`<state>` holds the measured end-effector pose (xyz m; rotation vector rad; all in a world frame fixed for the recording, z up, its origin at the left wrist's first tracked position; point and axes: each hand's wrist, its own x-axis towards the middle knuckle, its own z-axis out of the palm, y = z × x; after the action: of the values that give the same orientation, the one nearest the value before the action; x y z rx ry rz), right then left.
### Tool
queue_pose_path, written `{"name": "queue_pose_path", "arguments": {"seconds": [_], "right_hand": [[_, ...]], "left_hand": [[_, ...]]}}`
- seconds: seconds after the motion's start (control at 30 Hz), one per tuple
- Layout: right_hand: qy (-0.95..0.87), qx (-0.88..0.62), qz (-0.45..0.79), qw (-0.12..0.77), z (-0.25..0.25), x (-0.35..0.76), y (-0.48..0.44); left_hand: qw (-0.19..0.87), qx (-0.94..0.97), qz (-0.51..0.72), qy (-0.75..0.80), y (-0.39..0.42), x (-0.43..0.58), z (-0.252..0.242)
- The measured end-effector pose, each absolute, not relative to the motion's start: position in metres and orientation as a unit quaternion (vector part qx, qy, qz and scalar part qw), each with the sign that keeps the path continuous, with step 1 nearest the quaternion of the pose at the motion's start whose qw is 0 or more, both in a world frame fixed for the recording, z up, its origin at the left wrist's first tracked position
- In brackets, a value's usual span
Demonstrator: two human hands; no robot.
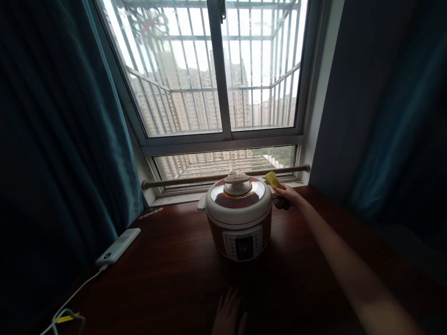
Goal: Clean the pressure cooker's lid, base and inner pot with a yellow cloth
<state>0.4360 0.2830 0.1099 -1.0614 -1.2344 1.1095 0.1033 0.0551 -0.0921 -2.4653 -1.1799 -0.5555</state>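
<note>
A white and reddish-brown electric cooker (240, 218) stands upright on the dark wooden table (174, 279), its lid on and its control panel facing me. My right hand (287, 193) reaches out to the cooker's right side, its fingers closed on a yellow cloth (273, 180) beside the right handle. Something dark hangs just below that hand; whether it is part of the cloth is hard to tell. Low in front of the cooker, my left hand (229, 312) lies on the tabletop with its fingers spread, holding nothing.
A white power bank (118, 246) with a white cable (78, 291) lies at the left. Behind the cooker, a horizontal rail (181, 180) crosses the barred window (223, 140). Blue curtains (120, 186) hang at the left, with another at the right.
</note>
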Motion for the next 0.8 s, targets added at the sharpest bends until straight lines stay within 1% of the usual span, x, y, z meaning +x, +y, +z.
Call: {"name": "queue_pose_path", "arguments": {"seconds": [0.27,0.4,0.57,0.8], "right_hand": [[-0.574,-0.397,0.527,0.484,0.121,0.457,0.294],[-0.574,-0.377,0.545,0.481,0.124,0.461,0.302],[-0.531,-0.353,0.567,0.521,0.103,0.460,0.299],[-0.425,-0.300,0.571,0.635,0.056,0.435,0.290]], "left_hand": [[0.174,-0.871,-0.149,-0.435,0.055,0.106,-0.087],[0.175,-0.872,-0.156,-0.429,0.053,0.108,-0.082],[0.168,-0.866,-0.179,-0.436,0.052,0.107,-0.082],[0.143,-0.861,-0.215,-0.439,0.053,0.108,-0.083]]}}
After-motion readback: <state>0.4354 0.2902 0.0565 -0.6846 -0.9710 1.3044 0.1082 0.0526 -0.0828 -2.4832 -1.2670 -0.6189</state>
